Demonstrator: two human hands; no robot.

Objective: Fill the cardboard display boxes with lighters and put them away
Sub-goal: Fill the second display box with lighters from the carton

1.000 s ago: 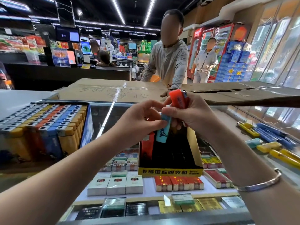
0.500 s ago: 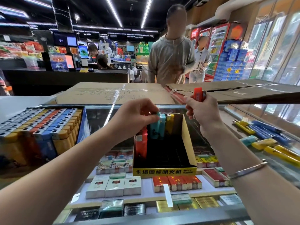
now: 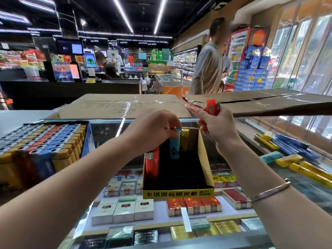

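Teal lighter (image 3: 174, 147) pinched at its top by left hand (image 3: 152, 128), standing in display box (image 3: 206, 164).

Just right of that pinch, yellow lighter (image 3: 184, 141) upright against back wall; below-left, two orange lighters (image 3: 152, 165). Right hand (image 3: 218, 125) clenched around another orange lighter (image 3: 212, 107), raised beyond box. Full box (image 3: 43, 146) far left.

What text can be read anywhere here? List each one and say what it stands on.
"卡塔国标明火机": black characters on the yellow front strip of the display box.
Small black patch beside those characters: too small to read.
Handwriting on the big cardboard carton: too faint to read.
Print on the orange lighter in the right hand: blurred.
Cigarette packs under the glass: too small to read.
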